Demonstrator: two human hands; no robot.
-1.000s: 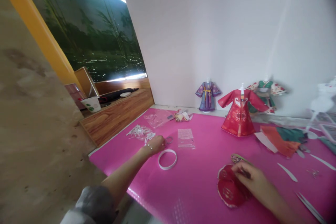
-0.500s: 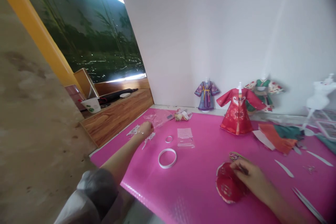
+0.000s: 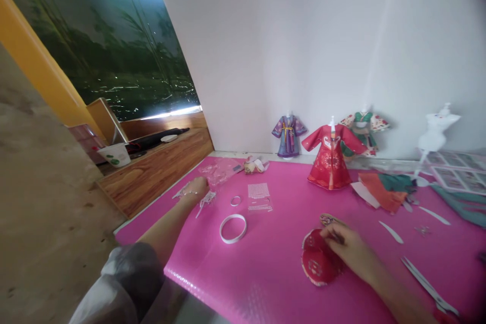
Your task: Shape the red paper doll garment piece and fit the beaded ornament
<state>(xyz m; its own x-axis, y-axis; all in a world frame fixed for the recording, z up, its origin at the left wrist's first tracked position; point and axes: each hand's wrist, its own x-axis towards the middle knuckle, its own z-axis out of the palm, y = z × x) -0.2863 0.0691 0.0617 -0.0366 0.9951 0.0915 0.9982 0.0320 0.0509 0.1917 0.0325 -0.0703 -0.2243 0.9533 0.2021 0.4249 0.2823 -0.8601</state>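
On a pink mat point(image 3: 266, 258) by a white wall point(image 3: 284, 50), paper robes point(image 3: 329, 159) stand.
Right hand point(image 3: 347, 249) pinches a red paper piece point(image 3: 317, 266) at the mat's front; left hand point(image 3: 195, 188) rests on clear packets point(image 3: 205, 199), grip unclear.

No text, label, brand, number or sign can be read on anything here.

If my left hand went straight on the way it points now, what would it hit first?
Most likely the crumpled clear plastic bag, which lies just beyond your left hand on the pink mat. Depth is hard to judge, so the hand might slide past beside it.
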